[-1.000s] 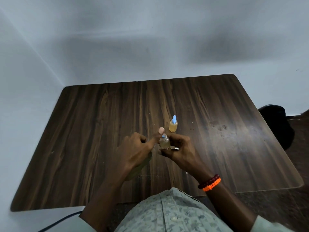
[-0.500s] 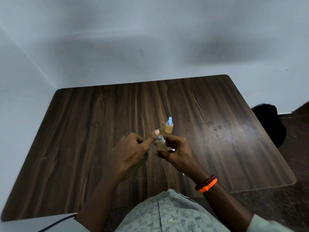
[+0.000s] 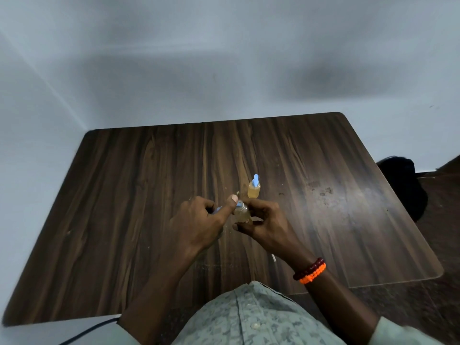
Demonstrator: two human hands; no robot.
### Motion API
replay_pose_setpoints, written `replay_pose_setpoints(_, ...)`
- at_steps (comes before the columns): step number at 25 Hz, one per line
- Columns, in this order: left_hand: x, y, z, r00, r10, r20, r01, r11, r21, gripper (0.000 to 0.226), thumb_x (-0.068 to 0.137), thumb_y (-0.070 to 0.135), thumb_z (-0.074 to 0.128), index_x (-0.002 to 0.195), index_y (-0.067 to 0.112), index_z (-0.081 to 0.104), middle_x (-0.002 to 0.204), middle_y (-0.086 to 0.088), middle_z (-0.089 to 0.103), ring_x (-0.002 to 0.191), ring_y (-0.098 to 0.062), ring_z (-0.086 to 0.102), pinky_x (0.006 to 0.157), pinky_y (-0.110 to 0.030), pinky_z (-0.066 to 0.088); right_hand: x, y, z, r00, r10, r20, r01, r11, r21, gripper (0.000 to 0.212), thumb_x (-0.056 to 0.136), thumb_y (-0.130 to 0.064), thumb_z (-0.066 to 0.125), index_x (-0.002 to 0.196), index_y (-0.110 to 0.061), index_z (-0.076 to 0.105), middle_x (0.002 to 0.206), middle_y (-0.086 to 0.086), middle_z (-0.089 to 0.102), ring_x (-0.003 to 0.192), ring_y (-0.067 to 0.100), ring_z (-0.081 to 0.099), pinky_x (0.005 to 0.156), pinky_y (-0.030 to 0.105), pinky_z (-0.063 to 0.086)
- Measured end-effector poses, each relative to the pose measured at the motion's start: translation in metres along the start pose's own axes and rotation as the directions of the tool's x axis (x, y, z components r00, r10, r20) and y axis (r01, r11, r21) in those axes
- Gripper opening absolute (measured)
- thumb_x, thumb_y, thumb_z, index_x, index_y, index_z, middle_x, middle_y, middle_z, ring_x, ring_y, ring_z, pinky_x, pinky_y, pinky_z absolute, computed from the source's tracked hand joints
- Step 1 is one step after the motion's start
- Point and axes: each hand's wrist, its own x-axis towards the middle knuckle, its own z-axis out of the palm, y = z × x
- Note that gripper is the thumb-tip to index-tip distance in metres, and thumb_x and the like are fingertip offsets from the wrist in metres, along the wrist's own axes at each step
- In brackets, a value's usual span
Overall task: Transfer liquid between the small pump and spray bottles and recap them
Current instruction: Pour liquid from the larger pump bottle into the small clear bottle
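**Cap at the neck of the held bottle; second bottle stands capped beyond**

Nearest the near edge of the table [image 3: 129, 220]: patterned shirt, both forearms reaching in. Beaded bands [image 3: 310, 270], dark red and orange, on the right wrist.

Right hand [image 3: 263, 226]: fingers curled round a small bottle [image 3: 241, 212], thumb below, held above the table near its middle. Bottle upright or slightly tilted, long axis near vertical, neck uppermost. Pale yellowish liquid visible inside; level not readable.

Left hand [image 3: 199, 225]: fingers curled, thumb extended toward the bottle neck, thumb tip touching or just beside it. A blue piece [image 3: 218, 209] shows between the curled fingers; judged to be the pump or spray top, pinched there. Another blue bit sits at the neck itself; whether the cap is seated, cannot tell.

Key relation: bottle neck lies directly right of the left thumb, hands almost touching. Left hand carries the top, right hand steadies the body. Judgement: the coming move is seating and twisting the top along the bottle's vertical axis; a tilt would risk a spill or a crooked thread.

Farther, just beyond the hands: second bottle [image 3: 254, 189], upright on the table, blue top on, same yellowish liquid. Apart from both hands.

Far right, off the table edge: dark object [image 3: 403, 183] on the floor
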Motion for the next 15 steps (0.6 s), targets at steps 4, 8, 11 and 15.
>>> replay_pose_setpoints(4,0.0024,0.0002,0.0007,0.999,-0.022,0.04,0.022,1.0,0.003,0.089,0.074,0.09,0.024,0.066,0.015,0.072,0.055,-0.002,0.064,0.049,-0.017,0.059,0.053,-0.026,0.042,-0.002,0.0003,0.0019,1.0,0.004,0.001,-0.004,1.0,-0.027,0.04,0.09,-0.013,0.081,0.129,-0.016,0.073,0.121,-0.005,0.077,0.112,0.009,0.072,0.098,0.041,0.062)
replay_pose_setpoints(8,0.0027,0.0,0.0008,0.998,-0.039,0.05,0.038,0.999,0.02,0.096,0.074,0.093,0.021,0.066,0.012,0.072,0.06,-0.007,0.068,0.05,-0.016,0.058,0.056,-0.026,0.043,-0.0016,0.0007,-0.0014,1.0,0.025,-0.011,-0.025,0.999,-0.02,0.045,0.088,-0.012,0.083,0.131,-0.018,0.072,0.122,-0.006,0.077,0.113,0.008,0.072,0.099,0.043,0.061)
replay_pose_setpoints(11,-0.0003,0.0037,0.0006,0.999,-0.015,-0.036,0.016,0.999,0.035,0.083,0.075,0.087,0.027,0.058,0.016,0.067,0.048,0.0,0.057,0.042,-0.009,0.047,0.049,-0.022,0.035,-0.0016,0.0,0.001,1.0,0.016,0.003,-0.016,0.999,-0.043,0.046,0.087,-0.012,0.083,0.131,-0.019,0.071,0.123,-0.005,0.077,0.114,0.009,0.071,0.099,0.044,0.061)
replay_pose_setpoints(15,0.0027,-0.0007,-0.0008,0.994,-0.004,0.112,0.003,1.0,0.011,0.099,0.071,0.092,0.021,0.075,0.01,0.076,0.066,-0.012,0.07,0.056,-0.026,0.062,0.058,-0.031,0.045,-0.0035,0.0006,0.0031,0.999,0.039,-0.015,-0.039,0.999,-0.009,0.042,0.086,-0.011,0.084,0.126,-0.015,0.074,0.119,-0.005,0.078,0.111,0.01,0.073,0.097,0.044,0.062)
